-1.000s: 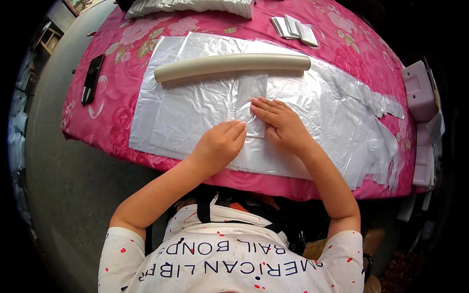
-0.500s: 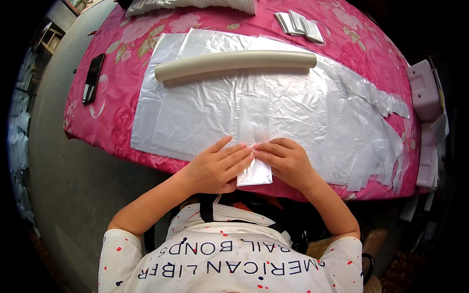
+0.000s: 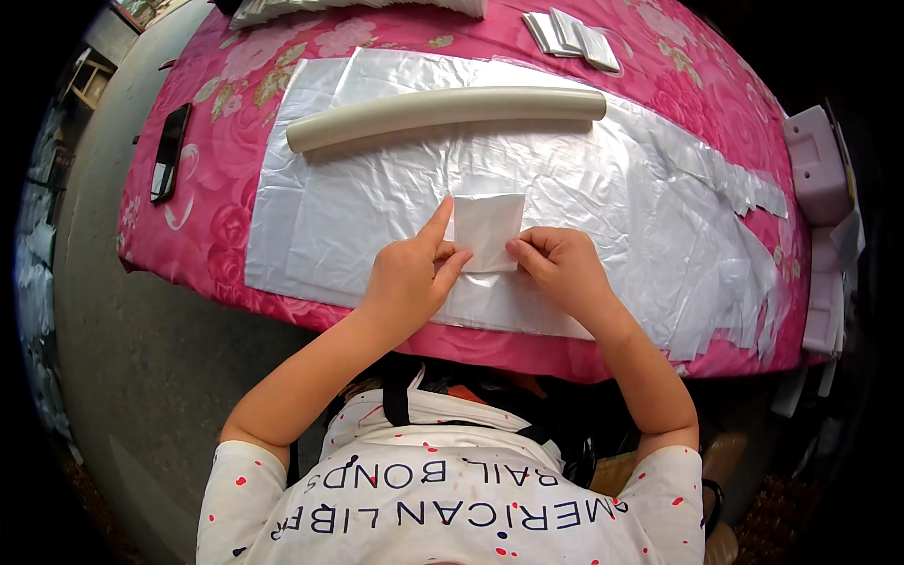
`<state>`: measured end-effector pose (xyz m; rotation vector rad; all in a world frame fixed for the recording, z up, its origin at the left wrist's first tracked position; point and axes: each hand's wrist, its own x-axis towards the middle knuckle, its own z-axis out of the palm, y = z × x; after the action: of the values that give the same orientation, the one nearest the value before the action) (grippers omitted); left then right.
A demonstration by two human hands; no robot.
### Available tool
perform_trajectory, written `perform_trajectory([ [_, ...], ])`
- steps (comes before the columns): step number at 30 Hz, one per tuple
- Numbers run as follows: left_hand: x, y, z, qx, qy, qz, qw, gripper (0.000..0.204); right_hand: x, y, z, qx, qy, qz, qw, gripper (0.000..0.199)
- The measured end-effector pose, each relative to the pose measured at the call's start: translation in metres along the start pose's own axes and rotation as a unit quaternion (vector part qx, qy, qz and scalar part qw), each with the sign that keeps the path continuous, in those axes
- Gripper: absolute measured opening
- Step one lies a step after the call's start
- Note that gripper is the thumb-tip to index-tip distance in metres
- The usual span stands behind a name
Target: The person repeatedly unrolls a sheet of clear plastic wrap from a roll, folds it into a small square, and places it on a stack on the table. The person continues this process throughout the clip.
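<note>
A clear plastic bag [image 3: 490, 231], folded into a small, nearly square packet, lies over the silvery plastic sheets in front of me. My left hand [image 3: 411, 268] is at its left edge, the index finger stretched out along the side and the thumb at the lower left corner. At the lower right edge, my right hand [image 3: 565, 268] pinches the packet between thumb and curled fingers. The fingertips under the packet are partly hidden. Beneath both hands spread the large plastic sheets [image 3: 367, 207], and beyond them rests a cream-coloured pipe [image 3: 447, 115].
Small folded white packets [image 3: 572, 40] sit at the far right of the pink flowered tablecloth [image 3: 221, 226]. A long white stack [image 3: 358, 9] runs along the far edge. The phone [image 3: 170, 153] lies at left; pale pink plastic containers [image 3: 817, 169] stand at right.
The bag's near end has been folded away from me, turning a long strip into a short packet. Both hands have moved farther from my body and apart to the packet's sides.
</note>
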<state>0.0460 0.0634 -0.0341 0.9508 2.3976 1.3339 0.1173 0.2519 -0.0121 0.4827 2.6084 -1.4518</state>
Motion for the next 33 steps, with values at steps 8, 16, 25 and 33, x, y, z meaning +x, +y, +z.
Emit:
perform_trajectory([
  [8,0.018,0.01,-0.013,0.052,0.025,-0.015,0.998,0.064,0.028,-0.02,-0.019,0.057,-0.105,0.175,0.977,0.025],
  [16,0.022,0.007,0.033,0.256,-0.011,0.162,0.953,0.088,0.029,-0.012,-0.015,0.067,-0.088,0.158,0.981,0.025],
  [25,0.025,0.003,0.037,0.295,-0.066,0.116,0.946,0.111,0.014,-0.027,-0.012,-0.106,-0.056,0.106,0.987,0.023],
  [33,0.004,-0.001,0.017,0.135,0.053,0.155,0.977,0.097,0.001,-0.022,-0.036,-0.38,-0.08,-0.017,0.921,0.021],
])
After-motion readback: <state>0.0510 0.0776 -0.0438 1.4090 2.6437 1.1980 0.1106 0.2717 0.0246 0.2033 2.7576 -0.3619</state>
